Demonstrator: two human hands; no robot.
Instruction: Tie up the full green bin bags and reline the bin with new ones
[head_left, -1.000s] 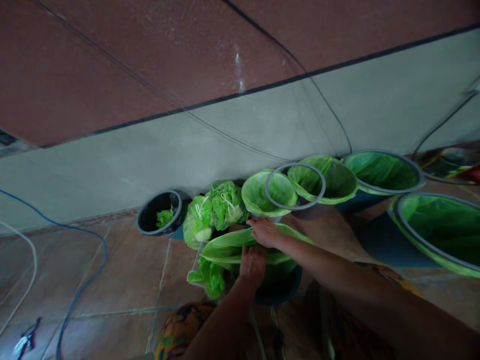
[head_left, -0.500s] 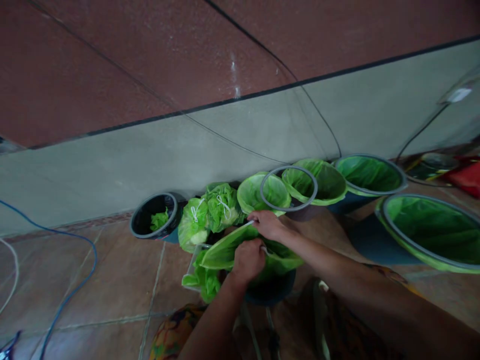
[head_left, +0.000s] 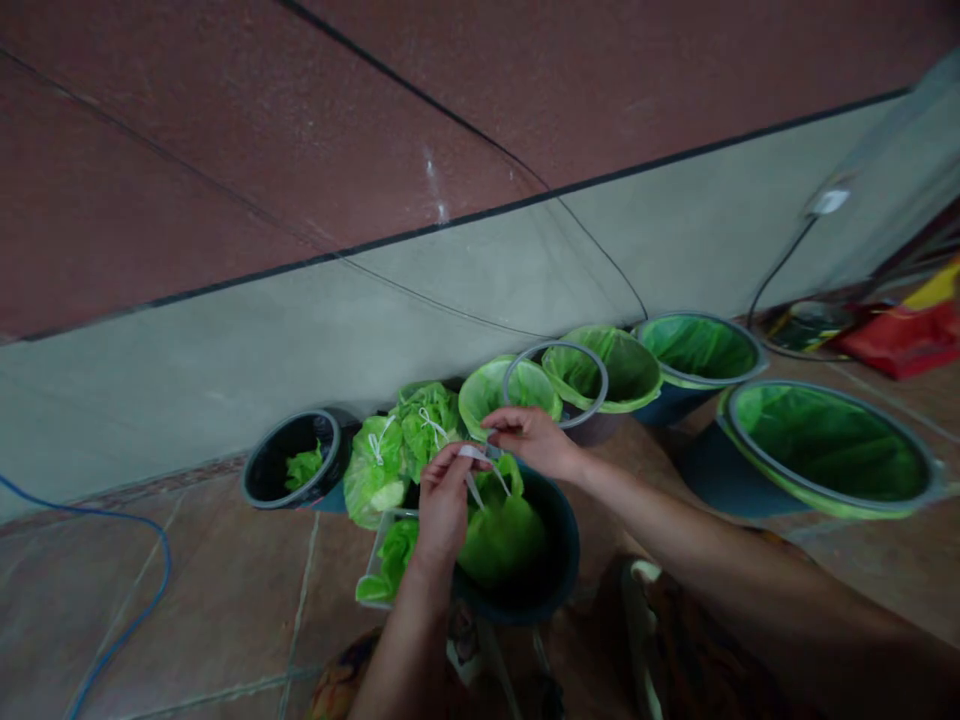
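Note:
A green drawstring bin bag [head_left: 504,540] is gathered at its top inside a dark blue bin [head_left: 571,560] in front of me. The bag's white drawstring [head_left: 474,455] is pulled up above it. My left hand [head_left: 442,495] is closed on the drawstring, left of the bag's mouth. Over the bin's far rim, my right hand [head_left: 534,440] pinches the string's other side. To the left of the bin, a clear container [head_left: 365,590] holds loose green plastic. Two tied green bags [head_left: 375,475] with white bows sit behind it.
A black-lined bin [head_left: 251,490] stands at the left by the wall. Several green-lined bins [head_left: 720,378] stand along the wall and to the right, with a loose grey ring [head_left: 604,385] among them. A blue cable [head_left: 161,590] lies on the tiles; a red bag [head_left: 904,335] lies far right.
The bag's wide-spread mouth has come off the bin's rim and drawn together. Both hands have moved from the bag's edge to the raised drawstring. The view has shifted right.

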